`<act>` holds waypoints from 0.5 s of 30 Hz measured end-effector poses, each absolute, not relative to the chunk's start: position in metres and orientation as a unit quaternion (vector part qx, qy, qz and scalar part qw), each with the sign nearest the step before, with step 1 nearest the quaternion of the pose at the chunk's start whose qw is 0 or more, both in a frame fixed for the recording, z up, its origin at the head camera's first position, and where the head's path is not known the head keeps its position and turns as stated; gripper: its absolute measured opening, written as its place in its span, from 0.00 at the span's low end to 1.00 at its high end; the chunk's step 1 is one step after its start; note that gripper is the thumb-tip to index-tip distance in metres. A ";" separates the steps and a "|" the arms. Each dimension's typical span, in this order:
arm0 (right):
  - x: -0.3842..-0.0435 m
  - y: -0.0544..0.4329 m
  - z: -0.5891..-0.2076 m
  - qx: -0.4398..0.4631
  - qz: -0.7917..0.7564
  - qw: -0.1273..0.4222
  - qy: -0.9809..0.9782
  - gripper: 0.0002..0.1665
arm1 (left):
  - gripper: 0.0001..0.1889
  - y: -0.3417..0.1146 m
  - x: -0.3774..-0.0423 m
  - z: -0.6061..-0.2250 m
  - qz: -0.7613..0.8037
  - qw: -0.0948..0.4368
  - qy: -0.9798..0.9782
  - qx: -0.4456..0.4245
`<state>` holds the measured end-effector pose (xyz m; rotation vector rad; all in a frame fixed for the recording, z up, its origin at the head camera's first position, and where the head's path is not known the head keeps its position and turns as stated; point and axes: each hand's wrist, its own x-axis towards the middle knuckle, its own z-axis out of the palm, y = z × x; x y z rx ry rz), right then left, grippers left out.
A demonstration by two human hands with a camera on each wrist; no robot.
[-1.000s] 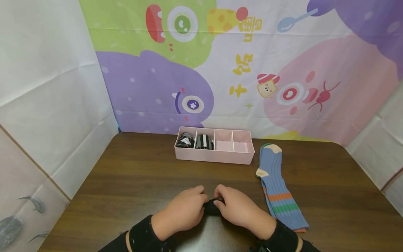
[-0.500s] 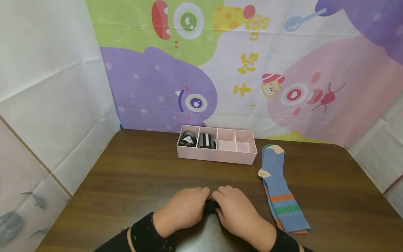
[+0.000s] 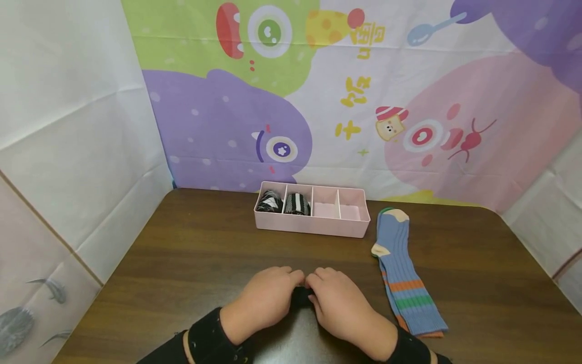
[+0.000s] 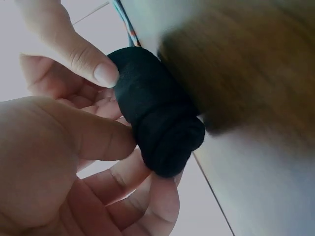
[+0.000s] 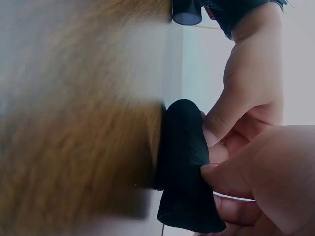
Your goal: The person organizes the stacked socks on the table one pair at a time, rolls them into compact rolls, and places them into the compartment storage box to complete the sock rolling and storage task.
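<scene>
A black rolled-up sock point(image 4: 155, 108) lies at the front of the table between both hands. In the head view only a small dark part of the roll point(image 3: 300, 297) shows. My left hand point(image 3: 267, 294) grips one end, its thumb and fingers pinching the roll in the left wrist view. The right hand point(image 3: 340, 303) holds the other end, with thumb against the roll's side in the right wrist view. Both hands' fingertips nearly meet over the roll in the head view. To the right lies a pair of blue socks point(image 3: 400, 268) with orange and green stripes.
Behind the hands stands a pink divided box point(image 3: 313, 225). Its two left compartments hold rolled black-and-white socks point(image 3: 297, 203); its two right compartments show bare floors. A cartoon-printed cloth point(image 3: 236, 116) hangs along the table's point(image 3: 204, 253) back edge.
The right hand's raised fingers have come down onto the black roll and moved closer to the left hand. The box and the blue socks have stayed put; the head view shifted slightly.
</scene>
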<state>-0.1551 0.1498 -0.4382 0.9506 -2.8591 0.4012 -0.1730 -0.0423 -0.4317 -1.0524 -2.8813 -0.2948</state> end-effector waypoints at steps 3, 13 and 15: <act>-0.155 0.149 -0.438 0.300 0.143 0.046 -0.942 0.10 | 0.12 -0.042 -0.174 -0.433 -0.110 0.038 -0.934 -0.337; -0.156 0.149 -0.441 0.304 0.138 0.089 -0.938 0.04 | 0.10 -0.042 -0.169 -0.429 -0.131 -0.007 -0.931 -0.340; -0.156 0.149 -0.441 0.296 0.128 0.098 -0.942 0.06 | 0.08 -0.041 -0.167 -0.427 -0.134 -0.019 -0.932 -0.337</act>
